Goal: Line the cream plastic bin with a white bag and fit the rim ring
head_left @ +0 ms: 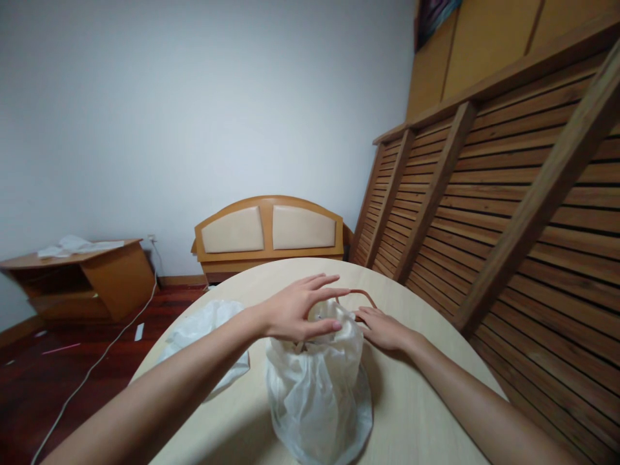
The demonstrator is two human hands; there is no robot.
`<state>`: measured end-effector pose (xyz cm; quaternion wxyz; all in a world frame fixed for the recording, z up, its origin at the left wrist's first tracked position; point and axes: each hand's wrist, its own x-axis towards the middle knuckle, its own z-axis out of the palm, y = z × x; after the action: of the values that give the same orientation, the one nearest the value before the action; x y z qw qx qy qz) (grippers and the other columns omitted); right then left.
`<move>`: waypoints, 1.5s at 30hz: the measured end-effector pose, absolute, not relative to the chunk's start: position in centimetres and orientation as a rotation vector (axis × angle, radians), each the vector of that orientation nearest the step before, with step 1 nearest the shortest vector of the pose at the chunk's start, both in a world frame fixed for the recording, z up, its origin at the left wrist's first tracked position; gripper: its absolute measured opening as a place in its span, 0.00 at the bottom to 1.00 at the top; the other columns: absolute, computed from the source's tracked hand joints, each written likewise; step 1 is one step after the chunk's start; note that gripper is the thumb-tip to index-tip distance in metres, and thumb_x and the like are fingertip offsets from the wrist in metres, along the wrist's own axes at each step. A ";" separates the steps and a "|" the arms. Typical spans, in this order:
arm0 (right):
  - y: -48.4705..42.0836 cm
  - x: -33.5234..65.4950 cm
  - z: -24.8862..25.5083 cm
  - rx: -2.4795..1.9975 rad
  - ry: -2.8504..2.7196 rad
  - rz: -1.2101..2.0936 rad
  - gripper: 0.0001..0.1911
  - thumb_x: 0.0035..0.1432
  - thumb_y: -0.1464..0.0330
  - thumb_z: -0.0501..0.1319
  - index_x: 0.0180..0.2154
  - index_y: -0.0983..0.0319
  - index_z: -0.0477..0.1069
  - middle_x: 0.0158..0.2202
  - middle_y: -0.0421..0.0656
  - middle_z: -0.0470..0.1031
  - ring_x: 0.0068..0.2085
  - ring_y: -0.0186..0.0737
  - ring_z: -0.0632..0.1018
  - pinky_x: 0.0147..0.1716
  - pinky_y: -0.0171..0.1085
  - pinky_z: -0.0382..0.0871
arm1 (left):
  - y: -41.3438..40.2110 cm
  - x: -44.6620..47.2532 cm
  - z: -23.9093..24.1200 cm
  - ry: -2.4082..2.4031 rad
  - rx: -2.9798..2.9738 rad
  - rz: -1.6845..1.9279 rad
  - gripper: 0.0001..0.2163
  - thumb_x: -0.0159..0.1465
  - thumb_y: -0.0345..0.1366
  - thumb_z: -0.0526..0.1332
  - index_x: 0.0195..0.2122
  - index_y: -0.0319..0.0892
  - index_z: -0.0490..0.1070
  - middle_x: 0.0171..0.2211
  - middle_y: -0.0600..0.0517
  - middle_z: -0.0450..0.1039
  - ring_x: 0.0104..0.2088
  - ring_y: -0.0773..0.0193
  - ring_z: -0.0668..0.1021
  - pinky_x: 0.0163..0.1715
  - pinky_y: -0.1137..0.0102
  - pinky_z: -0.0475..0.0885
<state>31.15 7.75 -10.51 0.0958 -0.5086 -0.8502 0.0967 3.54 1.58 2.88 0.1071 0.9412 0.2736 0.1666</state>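
Note:
A white, thin cloth bag with a gathered top stands on the round table near its front. Across the bag's opening reaches my left hand, fingers and thumb spread apart. On the bag's right side, my right hand has its fingertips bent in at the rim, seemingly pinching the cloth; the bag partly hides them. A thin brown curved handle rises behind the bag's top, between the two hands. What lies inside the bag is mostly hidden. Left of it, a second white sheet or bag lies flat, partly beneath my left forearm.
The pale round table fills the foreground. A slatted wooden frame leans close on the right. Beyond the table is a headboard against the wall. A low wooden cabinet and a white cable are at left.

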 end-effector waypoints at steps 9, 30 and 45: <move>7.2 32.9 -13.1 -1.445 -2.270 0.171 0.12 0.66 0.59 0.57 0.34 0.60 0.66 0.38 0.47 0.76 0.41 0.45 0.75 0.40 0.39 0.67 | 1.7 7.4 2.2 0.918 2.836 0.070 0.39 0.51 0.59 0.71 0.59 0.45 0.70 0.67 0.38 0.62 0.69 0.28 0.55 0.63 0.30 0.47; -0.7 24.8 -5.8 -0.448 -2.085 -0.190 0.18 0.67 0.59 0.58 0.55 0.59 0.68 0.51 0.50 0.76 0.54 0.50 0.74 0.54 0.52 0.68 | -3.6 -1.9 -7.3 0.793 2.764 1.328 0.10 0.65 0.30 0.62 0.46 0.44 0.67 0.47 0.46 0.76 0.53 0.56 0.75 0.61 0.57 0.64; -0.8 22.8 -8.1 -0.541 -2.239 -0.439 0.26 0.58 0.64 0.66 0.57 0.62 0.65 0.59 0.52 0.72 0.63 0.53 0.67 0.65 0.59 0.57 | -2.4 -2.6 -11.7 0.900 2.263 1.545 0.33 0.66 0.41 0.62 0.70 0.50 0.49 0.73 0.42 0.41 0.73 0.43 0.48 0.68 0.42 0.49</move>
<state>22.81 -0.77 -8.12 0.3881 -0.2125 -0.8800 -0.1726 -2.60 -2.39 -11.70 0.1285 0.7782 0.3094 0.5312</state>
